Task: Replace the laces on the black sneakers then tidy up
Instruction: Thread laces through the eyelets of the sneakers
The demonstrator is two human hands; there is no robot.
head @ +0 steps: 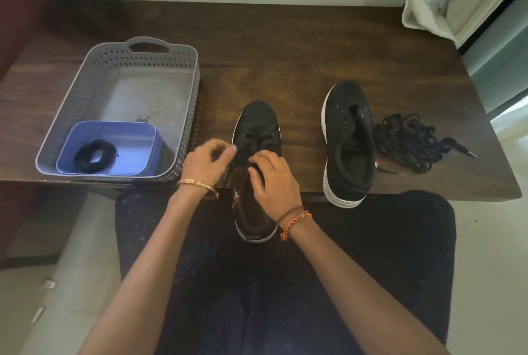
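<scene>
We are at the near edge of the desk (285, 49), working on the left sneaker (257, 132), whose heel overhangs the edge toward our lap. Our left hand (207, 162) pinches a strand of the lace (243, 154) out to the left of the eyelets, and our right hand (271, 180) curls over the tongue and collar, gripping the sneaker and steadying it. The right sneaker (347, 126) stands to the right, eyelets bare, its heel also past the edge. Just beside it lies a loose heap of laces (405, 143).

We judge the lace soft, limp and light, so it will sag and tangle; it is best held close to its stiff tip for threading. The sneaker looks light, with a pliable upper and a firmer sole, and is best held at the collar or the sidewall.

A grey basket (120, 52) sits at the left, holding a blue tub (114, 129) with a coiled lace (91, 153) inside. Bare desk lies beyond the toes and between the sneakers. The overhanging heels could tip off if we tug hard.
</scene>
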